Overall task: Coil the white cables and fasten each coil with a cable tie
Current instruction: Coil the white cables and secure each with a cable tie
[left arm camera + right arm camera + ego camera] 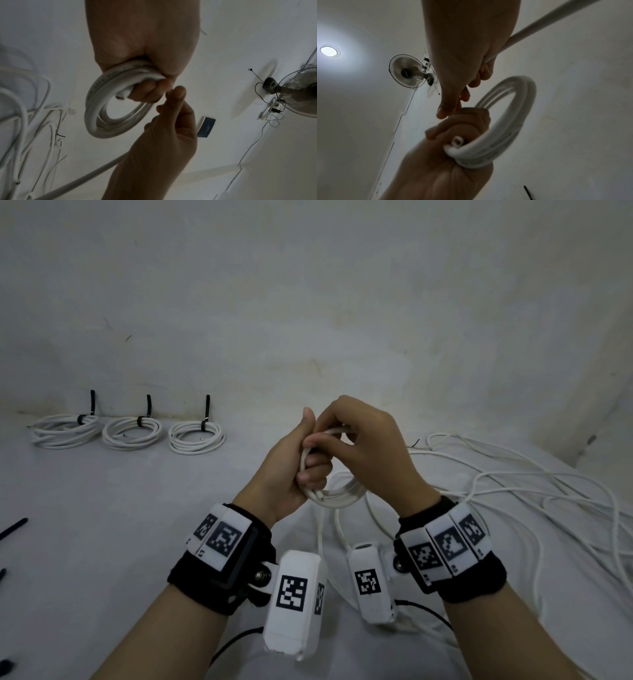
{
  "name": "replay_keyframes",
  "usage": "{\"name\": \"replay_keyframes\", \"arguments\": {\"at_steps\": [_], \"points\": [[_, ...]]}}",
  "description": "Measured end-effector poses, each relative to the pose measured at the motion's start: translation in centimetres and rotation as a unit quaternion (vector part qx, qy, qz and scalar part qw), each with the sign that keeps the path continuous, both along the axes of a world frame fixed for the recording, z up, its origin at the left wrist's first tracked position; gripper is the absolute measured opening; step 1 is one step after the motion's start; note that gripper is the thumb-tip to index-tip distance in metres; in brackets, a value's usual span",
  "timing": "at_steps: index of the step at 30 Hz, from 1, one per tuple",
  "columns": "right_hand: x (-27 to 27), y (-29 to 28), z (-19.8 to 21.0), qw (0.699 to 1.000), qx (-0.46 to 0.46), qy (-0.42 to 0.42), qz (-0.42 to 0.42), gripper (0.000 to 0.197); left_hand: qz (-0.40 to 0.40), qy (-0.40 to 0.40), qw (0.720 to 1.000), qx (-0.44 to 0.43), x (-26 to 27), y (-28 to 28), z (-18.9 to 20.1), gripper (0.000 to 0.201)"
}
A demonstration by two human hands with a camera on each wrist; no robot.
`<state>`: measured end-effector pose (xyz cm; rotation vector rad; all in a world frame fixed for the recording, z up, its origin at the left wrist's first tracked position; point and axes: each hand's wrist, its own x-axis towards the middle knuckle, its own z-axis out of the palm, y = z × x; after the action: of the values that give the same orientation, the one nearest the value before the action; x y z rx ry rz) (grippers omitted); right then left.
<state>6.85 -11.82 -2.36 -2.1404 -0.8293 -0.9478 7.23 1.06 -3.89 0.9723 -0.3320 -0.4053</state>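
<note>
My left hand (291, 474) grips a small coil of white cable (344, 495) held above the floor; in the left wrist view the coil (96, 108) hangs as a few loops from the closed fist (145, 54). The cable's cut end (458, 141) pokes out beside the left fingers. My right hand (363, 440) is curled round the same cable's free strand (539, 29), right against the left fist. That strand (77, 175) trails down to the floor. Three tied coils (132, 431) with black ties lie at the back left.
A tangled pile of loose white cables (513, 491) spreads over the floor on the right. Loose black cable ties (13, 529) lie at the left edge. A wall stands close behind. A wall fan (407, 73) and a ceiling light (329, 50) are overhead.
</note>
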Motion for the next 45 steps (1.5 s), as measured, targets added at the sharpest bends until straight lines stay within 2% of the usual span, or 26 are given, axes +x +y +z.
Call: {"name": "replay_keyframes", "arguments": {"at_steps": [3, 7, 13, 17, 20, 22, 26, 31, 36, 39, 41, 45], "points": [[0.3, -0.7, 0.0, 1.0, 0.02, 0.001, 0.003, 0.021, -0.013, 0.006, 1.0, 0.022, -0.1, -0.3, -0.1, 0.06], [0.7, -1.6, 0.0, 1.0, 0.021, -0.016, 0.0, 0.01, -0.014, 0.015, 1.0, 0.022, 0.1, -0.3, 0.0, 0.051], [1.1, -1.1, -1.2, 0.993, 0.066, -0.087, -0.047, 0.012, -0.021, 0.02, 0.999, 0.027, -0.1, 0.2, 0.6, 0.054], [1.2, -0.8, -1.5, 0.989, 0.023, -0.125, -0.074, 0.017, 0.002, -0.002, 0.999, 0.036, -0.2, 0.4, 0.9, 0.052], [1.3, -1.4, -1.3, 0.995, -0.04, -0.088, -0.037, 0.026, 0.016, -0.01, 0.999, 0.039, -0.1, 0.6, 1.1, 0.052], [1.3, -1.5, -1.3, 0.994, -0.068, -0.08, -0.043, 0.033, 0.033, -0.017, 0.998, 0.049, 0.0, 0.7, 1.0, 0.052], [1.5, -2.0, -1.1, 0.99, -0.063, -0.106, -0.073, 0.027, 0.086, -0.056, 0.986, 0.132, 0.0, 0.5, 0.6, 0.054], [1.5, -2.0, -1.0, 0.991, -0.039, -0.104, -0.075, 0.026, 0.091, -0.076, 0.981, 0.152, 0.0, 0.5, 0.9, 0.044], [1.0, -1.9, -0.3, 0.999, -0.01, -0.034, -0.023, 0.025, 0.124, -0.091, 0.977, 0.145, 0.2, 0.8, 1.0, 0.038], [0.8, -3.0, 0.5, 0.999, -0.005, 0.009, -0.051, 0.024, 0.15, -0.076, 0.98, 0.102, 0.5, 1.3, 1.2, 0.039], [0.6, -3.9, 1.0, 0.996, 0.008, 0.062, -0.059, 0.017, 0.171, -0.07, 0.98, 0.072, 0.8, 1.8, 1.4, 0.04], [0.2, -4.2, 1.2, 0.983, 0.017, 0.178, -0.048, 0.016, 0.195, -0.053, 0.979, 0.022, 1.5, 2.6, 1.6, 0.041]]}}
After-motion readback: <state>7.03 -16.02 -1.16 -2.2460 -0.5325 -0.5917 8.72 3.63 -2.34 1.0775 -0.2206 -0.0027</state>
